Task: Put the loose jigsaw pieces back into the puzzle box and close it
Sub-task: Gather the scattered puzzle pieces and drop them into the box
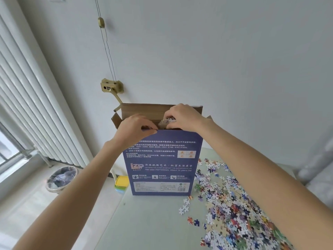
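Hundreds of loose jigsaw pieces [232,210] lie closest to me, heaped on the right part of the pale green table [153,222], with a few strays scattered just in front of the box. Beyond them I see the blue puzzle box [162,165] standing upright on its narrow end at the middle of the table, its printed back facing me and its brown cardboard flaps [144,110] open at the top. At that opening I have my left hand [135,129] pinching the near top edge of the box between thumb and fingers, closed on the card. My right hand [183,117] sits just beside it, over the open mouth, its fingers curled around a small clump of pieces [166,122] held at the rim. To the left of the box, past the table edge, a yellow-lidded container [121,183] stands low down, and farther left a lined waste bin [61,178] sits on the floor below the white blinds [27,105]. A brass winder [110,87] is fixed to the wall behind the box.
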Motion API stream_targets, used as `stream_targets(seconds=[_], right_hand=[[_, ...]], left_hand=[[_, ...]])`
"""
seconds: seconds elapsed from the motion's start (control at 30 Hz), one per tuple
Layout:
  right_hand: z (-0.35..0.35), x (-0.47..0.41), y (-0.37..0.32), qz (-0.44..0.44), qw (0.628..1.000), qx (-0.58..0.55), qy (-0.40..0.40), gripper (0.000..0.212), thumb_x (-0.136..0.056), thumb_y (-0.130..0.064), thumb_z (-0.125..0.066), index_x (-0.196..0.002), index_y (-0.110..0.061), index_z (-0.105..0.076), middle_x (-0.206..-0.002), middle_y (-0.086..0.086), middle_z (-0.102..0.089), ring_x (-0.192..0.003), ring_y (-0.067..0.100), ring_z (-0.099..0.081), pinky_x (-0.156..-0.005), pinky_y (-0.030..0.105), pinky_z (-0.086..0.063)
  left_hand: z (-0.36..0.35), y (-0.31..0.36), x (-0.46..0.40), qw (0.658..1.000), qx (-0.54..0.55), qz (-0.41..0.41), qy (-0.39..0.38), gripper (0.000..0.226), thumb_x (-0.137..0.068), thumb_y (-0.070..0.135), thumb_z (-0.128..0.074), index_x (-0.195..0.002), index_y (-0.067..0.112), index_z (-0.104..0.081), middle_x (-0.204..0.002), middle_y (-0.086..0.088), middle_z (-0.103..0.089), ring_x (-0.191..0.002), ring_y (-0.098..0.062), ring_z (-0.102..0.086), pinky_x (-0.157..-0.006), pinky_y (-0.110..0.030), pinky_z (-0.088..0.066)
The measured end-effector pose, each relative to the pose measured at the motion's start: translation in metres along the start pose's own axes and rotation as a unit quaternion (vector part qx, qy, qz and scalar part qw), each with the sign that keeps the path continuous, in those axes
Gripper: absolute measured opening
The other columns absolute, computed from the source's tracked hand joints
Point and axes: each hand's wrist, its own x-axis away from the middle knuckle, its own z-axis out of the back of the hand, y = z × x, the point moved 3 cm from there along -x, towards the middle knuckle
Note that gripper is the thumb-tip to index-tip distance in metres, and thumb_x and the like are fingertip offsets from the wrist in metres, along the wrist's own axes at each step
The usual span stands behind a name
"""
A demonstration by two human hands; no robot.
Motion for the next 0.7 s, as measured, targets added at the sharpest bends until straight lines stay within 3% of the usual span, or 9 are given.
stream_targets(seconds=[0.2, 0.33, 0.53, 0.7], right_hand=[[-0.01, 0.006, 0.006, 0.009, 0.993, -0.111, 0.04, 0.026, -0.082, -0.024, -0.07, -0.106, -0.016, -0.066, -0.102, 0.003, -0.059, -0.088, 0.018, -0.055, -0.079, 0.031, -0.044], [-0.014, 0.014, 0.012, 0.019, 0.989, -0.137, 0.046, 0.018, -0.089, -0.019, -0.06, -0.107, -0.017, -0.065, -0.099, 0.0, -0.059, -0.083, 0.013, -0.053, -0.077, 0.029, -0.043], [-0.014, 0.019, 0.015, 0.022, 0.99, -0.138, 0.01, 0.019, -0.091, -0.022, -0.056, -0.107, -0.022, -0.066, -0.107, -0.007, -0.067, -0.098, 0.009, -0.058, -0.09, 0.031, -0.046], [-0.003, 0.041, 0.008, 0.047, 0.98, -0.123, 0.15, 0.016, -0.09, -0.014, -0.058, -0.101, -0.017, -0.069, -0.098, -0.006, -0.07, -0.087, 0.009, -0.064, -0.079, 0.033, -0.052]], left_hand=[[0.0, 0.002, 0.004, 1.0, 0.027, 0.011, 0.0, 0.008, -0.083, 0.031, -0.067, -0.088, 0.034, -0.073, -0.085, 0.012, -0.067, -0.084, -0.01, -0.058, -0.073, -0.032, -0.05], [0.001, 0.004, 0.005, 0.999, 0.036, 0.014, 0.011, 0.009, -0.083, 0.029, -0.067, -0.088, 0.032, -0.074, -0.08, 0.014, -0.063, -0.079, -0.008, -0.057, -0.072, -0.031, -0.05], [0.001, 0.005, 0.006, 0.999, 0.043, 0.021, 0.012, 0.009, -0.083, 0.03, -0.067, -0.088, 0.033, -0.073, -0.085, 0.012, -0.067, -0.08, -0.007, -0.058, -0.073, -0.032, -0.052], [-0.001, 0.009, 0.01, 0.998, -0.023, 0.002, 0.053, 0.014, -0.085, 0.036, -0.063, -0.095, 0.031, -0.071, -0.089, 0.011, -0.066, -0.089, -0.013, -0.057, -0.072, -0.033, -0.05]])
